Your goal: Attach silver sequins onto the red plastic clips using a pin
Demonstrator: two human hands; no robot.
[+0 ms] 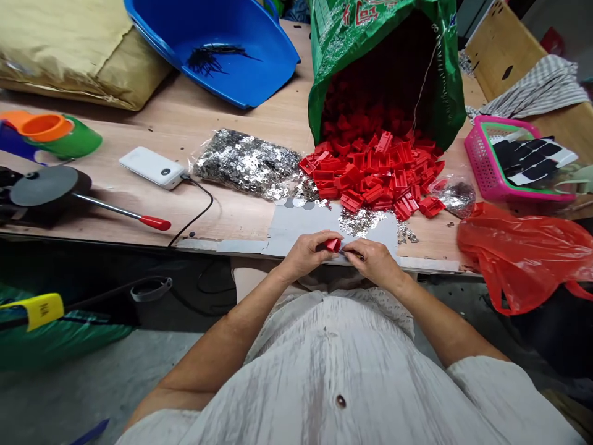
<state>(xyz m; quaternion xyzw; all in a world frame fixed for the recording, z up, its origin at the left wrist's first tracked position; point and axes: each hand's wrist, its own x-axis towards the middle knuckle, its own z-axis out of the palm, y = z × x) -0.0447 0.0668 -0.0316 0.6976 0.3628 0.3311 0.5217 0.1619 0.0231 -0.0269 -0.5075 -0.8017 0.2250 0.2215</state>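
Right now, pinching 1 red plastic piece (332, 245) between the thumb and fingers of the left hand (306, 253), over the near edge of the desk (241, 225). Holding what looks like 1 slender dark tool (356, 254) in the right hand (374, 262) and pointing its tip toward the piece; not managing to tell a touch from a small gap there. For good work, probably gripping the piece firmly by its outer walls, leaving the worked side clear for the tip, and guiding the tool with small finger motions rather than with force. Ideally also working low over the grey sheet (287, 227), for catching any dropped part on a plain ground. Just beyond, seeing loose silvery bits (360, 223) on that sheet, near both hands. Farther on, seeing a heap of red pieces (382, 176) spilling from a green sack (319, 62), with a clear bag of silvery bits (245, 162) to its left. Outermost, noticing a white power bank (149, 165) and a red-tipped lever (155, 222) leftward, a pink basket (478, 151) and a red plastic bag (519, 253) rightward.
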